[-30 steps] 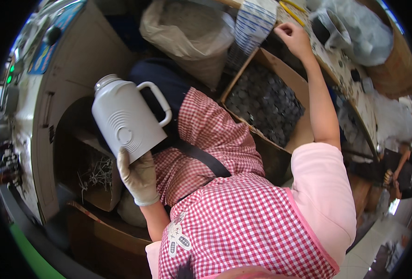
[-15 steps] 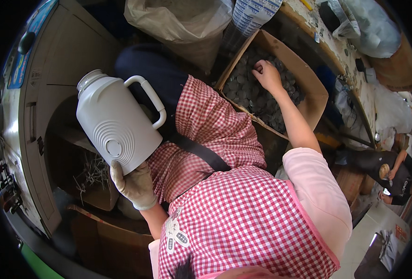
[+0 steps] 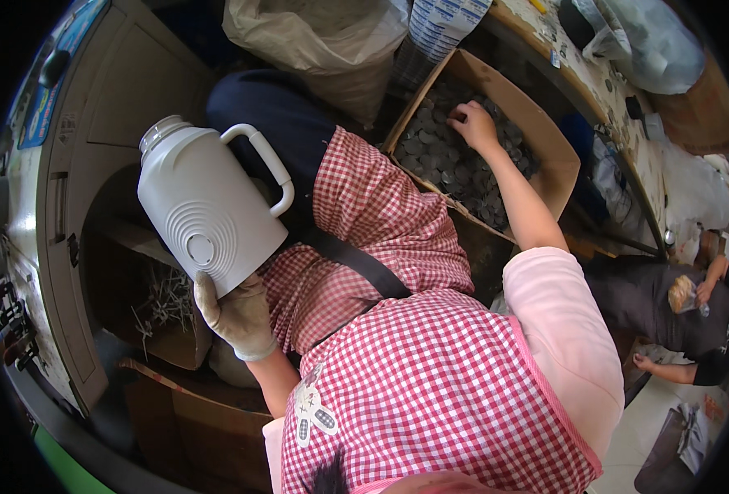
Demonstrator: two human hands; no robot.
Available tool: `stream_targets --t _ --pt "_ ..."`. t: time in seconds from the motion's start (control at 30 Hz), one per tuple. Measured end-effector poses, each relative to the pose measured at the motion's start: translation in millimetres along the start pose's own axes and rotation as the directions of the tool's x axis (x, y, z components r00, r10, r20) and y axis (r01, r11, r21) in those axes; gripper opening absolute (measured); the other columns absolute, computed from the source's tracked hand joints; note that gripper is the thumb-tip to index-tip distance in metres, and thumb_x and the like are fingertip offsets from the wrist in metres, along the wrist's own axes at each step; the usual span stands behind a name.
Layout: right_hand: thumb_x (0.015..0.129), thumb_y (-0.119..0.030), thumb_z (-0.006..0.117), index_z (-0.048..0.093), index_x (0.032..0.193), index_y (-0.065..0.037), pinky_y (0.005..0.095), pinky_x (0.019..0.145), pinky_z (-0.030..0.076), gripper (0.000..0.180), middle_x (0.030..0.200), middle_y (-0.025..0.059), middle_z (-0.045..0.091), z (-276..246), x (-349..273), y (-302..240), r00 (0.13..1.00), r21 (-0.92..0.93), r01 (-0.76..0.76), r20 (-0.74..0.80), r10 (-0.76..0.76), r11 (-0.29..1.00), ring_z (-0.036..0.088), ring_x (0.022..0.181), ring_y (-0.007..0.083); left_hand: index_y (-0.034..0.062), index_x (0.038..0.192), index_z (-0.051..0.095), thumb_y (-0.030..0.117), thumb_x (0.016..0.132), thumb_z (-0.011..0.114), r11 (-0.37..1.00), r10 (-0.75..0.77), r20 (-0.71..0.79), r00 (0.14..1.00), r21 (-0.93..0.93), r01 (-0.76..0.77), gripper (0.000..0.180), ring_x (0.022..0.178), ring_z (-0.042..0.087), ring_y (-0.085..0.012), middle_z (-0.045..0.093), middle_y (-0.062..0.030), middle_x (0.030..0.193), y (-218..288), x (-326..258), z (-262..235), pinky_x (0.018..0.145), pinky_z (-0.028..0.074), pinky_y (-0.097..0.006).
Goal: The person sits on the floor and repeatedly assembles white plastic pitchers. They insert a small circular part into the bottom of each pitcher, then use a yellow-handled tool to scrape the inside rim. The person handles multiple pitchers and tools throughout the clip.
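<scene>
A light grey thermos jug (image 3: 208, 206) with a side handle and a round ringed pattern leans tilted over my lap, its neck toward the far left. My left hand (image 3: 237, 317), in a dirty beige work glove, grips it at the base. To the right, my bare right hand (image 3: 473, 128) is over a cardboard box (image 3: 558, 185) of small grey discs (image 3: 438, 156). Its fingers are drawn together in a pinch near the discs. Whatever lies between the fingertips is too small to make out.
A grey cabinet (image 3: 122, 82) stands at the left. Below it, a carton holds thin white pieces (image 3: 167, 300). A large pale sack (image 3: 323, 41) stands beyond my knees. At the right are a worn workbench (image 3: 595, 90), plastic bags (image 3: 661, 49) and another person (image 3: 669, 313) holding a bagged item.
The jug and my left hand have shifted only slightly. My right hand stays over the discs, fingers still pinched. The other person at the right has come nearer.
</scene>
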State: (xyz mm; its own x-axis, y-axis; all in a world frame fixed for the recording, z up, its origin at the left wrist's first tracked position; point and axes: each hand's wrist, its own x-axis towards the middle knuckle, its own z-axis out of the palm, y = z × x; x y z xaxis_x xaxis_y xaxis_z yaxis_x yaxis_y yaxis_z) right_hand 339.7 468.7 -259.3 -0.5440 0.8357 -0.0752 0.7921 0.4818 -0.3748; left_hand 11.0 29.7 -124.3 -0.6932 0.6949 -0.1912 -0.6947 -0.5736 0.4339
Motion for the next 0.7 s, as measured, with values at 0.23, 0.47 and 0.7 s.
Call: stream_targets --t 0.23,0.47,0.7 --pt "0.094 -0.026 0.08 0.073 0.115 -0.008 0.0202 0.068 0.048 0.029 0.098 -0.0028 0.071 -48.5 -32.1 9.6 0.849 0.853 -0.477 0.384 0.362 0.214 0.065 0.083 0.0061 -0.0023 0.139 0.057 0.017 0.098 0.066 0.999 -0.003 -0.046 0.999 -0.039 0.001 0.046 0.125 0.061 -0.0212 0.064 -0.013 0.139 4.5 3.6 -15.3 0.108 0.05 -0.035" --pt "0.09 -0.013 0.082 0.072 0.118 -0.009 0.0206 0.071 0.053 0.03 0.1 -0.001 0.073 -83.1 -66.5 -4.8 0.929 0.973 -0.218 0.183 0.322 0.074 0.069 0.085 0.008 -0.0038 0.134 0.058 0.016 0.099 0.064 0.947 0.16 -0.037 0.986 0.287 -0.143 0.04 0.122 0.062 -0.0175 0.064 -0.0136 0.138 2.9 16.2 -35.3 0.105 0.051 -0.03" --pt "0.088 -0.012 0.083 0.076 0.109 -0.011 0.0201 0.065 0.05 0.023 0.089 -0.0046 0.072 -95.6 -64.1 23.3 0.774 0.995 0.011 -0.069 0.629 0.095 0.064 0.075 0.0044 -0.0066 0.142 0.051 0.014 0.1 0.065 0.999 0.018 0.14 0.99 -0.046 -0.011 0.049 0.13 0.057 -0.0214 0.057 -0.0168 0.147 8.0 20.9 -40.3 0.113 0.046 -0.033"
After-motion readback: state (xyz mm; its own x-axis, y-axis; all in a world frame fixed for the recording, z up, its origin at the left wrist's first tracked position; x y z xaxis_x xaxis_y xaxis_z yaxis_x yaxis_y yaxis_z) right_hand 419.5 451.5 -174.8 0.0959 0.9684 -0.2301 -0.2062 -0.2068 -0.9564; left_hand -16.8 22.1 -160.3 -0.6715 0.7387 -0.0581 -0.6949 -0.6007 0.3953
